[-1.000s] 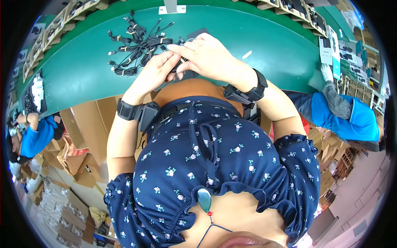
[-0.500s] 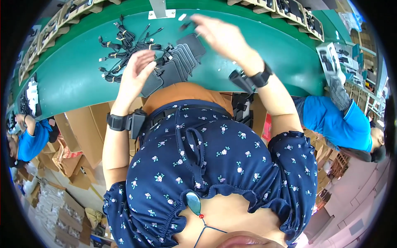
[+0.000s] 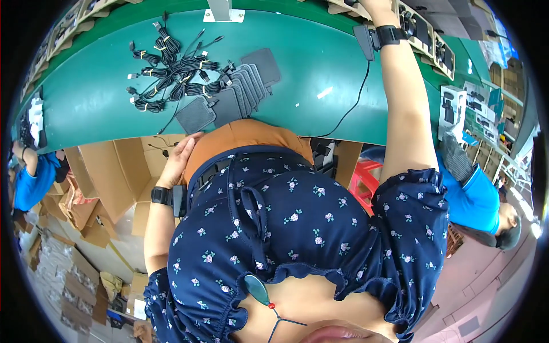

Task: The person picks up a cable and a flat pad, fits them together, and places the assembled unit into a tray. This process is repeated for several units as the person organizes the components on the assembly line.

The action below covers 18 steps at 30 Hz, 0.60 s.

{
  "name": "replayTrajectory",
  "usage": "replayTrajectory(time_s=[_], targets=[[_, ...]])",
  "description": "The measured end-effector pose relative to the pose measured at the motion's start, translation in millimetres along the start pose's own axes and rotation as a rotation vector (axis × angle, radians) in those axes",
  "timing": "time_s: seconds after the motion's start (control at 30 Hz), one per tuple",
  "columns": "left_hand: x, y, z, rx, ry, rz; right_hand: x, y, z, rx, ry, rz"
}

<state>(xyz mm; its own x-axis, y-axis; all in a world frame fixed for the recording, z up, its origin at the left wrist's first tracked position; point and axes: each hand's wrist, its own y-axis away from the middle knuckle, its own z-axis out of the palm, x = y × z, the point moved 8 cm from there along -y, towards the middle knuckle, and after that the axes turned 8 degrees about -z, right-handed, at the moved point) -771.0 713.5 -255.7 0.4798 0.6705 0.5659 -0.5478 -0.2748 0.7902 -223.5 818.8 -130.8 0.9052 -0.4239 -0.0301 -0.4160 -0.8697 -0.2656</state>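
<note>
My left hand (image 3: pixel 182 160) rests beside the orange-brown cloth over my lap, just below the bench edge. Its fingers are stretched out and nothing shows in them. My right hand (image 3: pixel 378 7) reaches to the far right, over the trays behind the bench; the picture's edge cuts off its fingers. Between the two, several flat black rectangular pads (image 3: pixel 243 91) lie overlapping in a slanting row. A heap of black cables (image 3: pixel 168 71), tied in bundles with pale bands, lies to their left. One loose black pad (image 3: pixel 196 114) is closest to my left hand.
Tan trays (image 3: pixel 426 37) of black parts line the bench's far side. A metal post foot (image 3: pixel 224 15) is fixed at the back. Below the bench stand an open cardboard box (image 3: pixel 117 171) and a red stool (image 3: pixel 363 182). People in blue work at both sides.
My right hand has swung up and right from above the pads to the trays. My left hand has dropped from over the cables and pads to beside my lap.
</note>
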Motion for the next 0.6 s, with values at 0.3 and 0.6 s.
replayTrajectory(time_s=[0.3,0.6], targets=[[-161.0,30.9,-115.8,0.543,-0.446,-0.201,26.7,-40.7,68.8,-0.721,0.237,-0.32],[-209.1,46.0,-105.4,0.64,-0.454,-0.065,29.8,-3.9,66.3,0.327,-0.028,0.209]])
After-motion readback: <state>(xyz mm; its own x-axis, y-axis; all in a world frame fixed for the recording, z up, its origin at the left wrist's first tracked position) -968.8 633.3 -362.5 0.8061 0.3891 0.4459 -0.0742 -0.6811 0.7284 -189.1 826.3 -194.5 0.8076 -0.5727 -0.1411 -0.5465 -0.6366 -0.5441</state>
